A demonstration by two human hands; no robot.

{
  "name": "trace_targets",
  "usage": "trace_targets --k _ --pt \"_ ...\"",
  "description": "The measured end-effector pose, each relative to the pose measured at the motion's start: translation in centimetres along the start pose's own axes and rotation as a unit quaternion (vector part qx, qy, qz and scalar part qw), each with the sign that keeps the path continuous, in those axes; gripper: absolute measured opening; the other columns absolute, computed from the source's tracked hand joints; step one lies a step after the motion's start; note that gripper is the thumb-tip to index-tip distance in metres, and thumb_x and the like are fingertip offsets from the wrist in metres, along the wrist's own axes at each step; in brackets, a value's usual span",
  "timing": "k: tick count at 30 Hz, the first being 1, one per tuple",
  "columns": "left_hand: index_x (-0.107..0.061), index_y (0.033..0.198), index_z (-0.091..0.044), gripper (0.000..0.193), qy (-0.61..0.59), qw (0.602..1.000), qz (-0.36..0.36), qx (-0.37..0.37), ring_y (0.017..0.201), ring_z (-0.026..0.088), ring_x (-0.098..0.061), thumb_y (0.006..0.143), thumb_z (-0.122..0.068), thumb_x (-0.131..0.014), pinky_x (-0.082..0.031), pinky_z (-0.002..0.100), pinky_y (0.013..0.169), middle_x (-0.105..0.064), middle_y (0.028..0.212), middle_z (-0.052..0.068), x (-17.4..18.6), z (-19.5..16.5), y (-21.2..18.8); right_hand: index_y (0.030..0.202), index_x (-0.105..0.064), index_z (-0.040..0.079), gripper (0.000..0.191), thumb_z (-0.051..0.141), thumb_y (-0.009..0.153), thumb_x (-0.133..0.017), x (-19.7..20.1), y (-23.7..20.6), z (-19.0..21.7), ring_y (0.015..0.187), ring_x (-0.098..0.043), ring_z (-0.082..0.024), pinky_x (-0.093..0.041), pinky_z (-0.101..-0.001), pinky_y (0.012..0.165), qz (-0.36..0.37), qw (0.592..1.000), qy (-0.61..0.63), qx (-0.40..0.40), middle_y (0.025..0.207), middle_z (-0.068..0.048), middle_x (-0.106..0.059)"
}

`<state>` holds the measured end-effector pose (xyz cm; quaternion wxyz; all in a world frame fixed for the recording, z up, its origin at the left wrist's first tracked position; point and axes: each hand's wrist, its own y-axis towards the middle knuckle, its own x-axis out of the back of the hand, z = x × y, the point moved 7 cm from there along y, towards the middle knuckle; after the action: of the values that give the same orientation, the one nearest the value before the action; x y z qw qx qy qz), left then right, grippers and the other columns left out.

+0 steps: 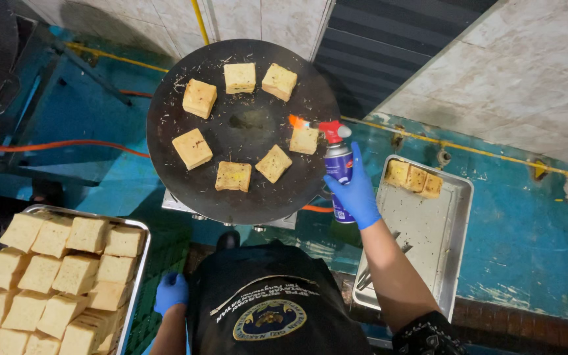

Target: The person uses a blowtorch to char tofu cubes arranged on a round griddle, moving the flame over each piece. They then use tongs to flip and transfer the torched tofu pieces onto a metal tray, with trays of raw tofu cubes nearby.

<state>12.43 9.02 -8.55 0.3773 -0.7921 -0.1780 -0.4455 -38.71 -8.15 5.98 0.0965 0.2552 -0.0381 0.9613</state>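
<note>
My right hand (355, 187), in a blue glove, grips a blue gas can torch (338, 160) with a red head, its nozzle aimed left at a toast square (304, 140) on the round black griddle (244, 125). Several other seasoned bread squares lie in a ring on the griddle, such as one at the left (192, 148). My left hand (170, 292), also gloved in blue, hangs low beside my black apron, next to a metal tray (141, 231) stacked with bread blocks; its fingers look loosely curled and hold nothing I can see.
A steel tray (428, 230) at the right holds three toasted pieces (414, 179) at its far end and tongs (379, 263) near its front. Tiled walls, yellow pipes and an orange hose (67, 144) run behind the blue counter.
</note>
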Motion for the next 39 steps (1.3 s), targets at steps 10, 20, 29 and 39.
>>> trace_targets --k 10,20,29,39 --pt "-0.077 0.119 -0.022 0.039 0.006 1.000 0.006 0.012 0.113 0.036 -0.069 0.091 -0.045 -0.064 -0.049 0.050 0.096 -0.075 0.119 0.012 -0.4 -0.4 0.3 0.163 -0.020 0.012 0.106 0.019 0.078 -0.082 0.1 -2.5 0.5 0.112 -0.071 -0.028 -0.055 -0.0387 0.096 0.022 0.999 0.019 -0.039 0.132 -0.019 -0.065" --pt "-0.076 0.122 -0.023 0.039 -0.007 1.000 0.008 0.000 0.115 0.035 -0.068 0.090 -0.044 -0.065 -0.045 0.052 0.099 -0.074 0.122 0.010 -0.9 -2.5 1.3 0.163 -0.022 0.014 0.107 0.021 0.076 -0.084 0.8 -4.1 0.0 0.112 -0.071 -0.027 -0.055 -0.0393 0.094 0.017 0.998 -0.031 -0.058 0.130 -0.018 -0.067" --pt "-0.076 0.121 -0.025 0.037 -0.022 1.000 -0.002 0.008 0.114 0.032 -0.068 0.090 -0.043 -0.065 -0.040 0.052 0.103 -0.075 0.122 0.007 -0.5 -1.7 0.7 0.162 -0.023 0.012 0.104 0.018 0.077 -0.083 1.5 -1.0 0.3 0.113 -0.071 -0.027 -0.056 -0.0391 0.095 -0.010 0.999 -0.017 -0.036 0.133 -0.019 -0.065" --pt "-0.077 0.117 -0.025 0.036 0.014 1.000 0.004 0.024 0.115 0.032 -0.068 0.090 -0.045 -0.064 -0.038 0.052 0.103 -0.075 0.121 0.007 -1.0 -1.8 0.9 0.163 -0.021 0.013 0.108 0.021 0.076 -0.083 1.5 -3.7 -0.6 0.105 -0.073 -0.027 -0.057 -0.0384 0.091 0.019 0.996 -0.032 -0.079 0.124 -0.017 -0.069"
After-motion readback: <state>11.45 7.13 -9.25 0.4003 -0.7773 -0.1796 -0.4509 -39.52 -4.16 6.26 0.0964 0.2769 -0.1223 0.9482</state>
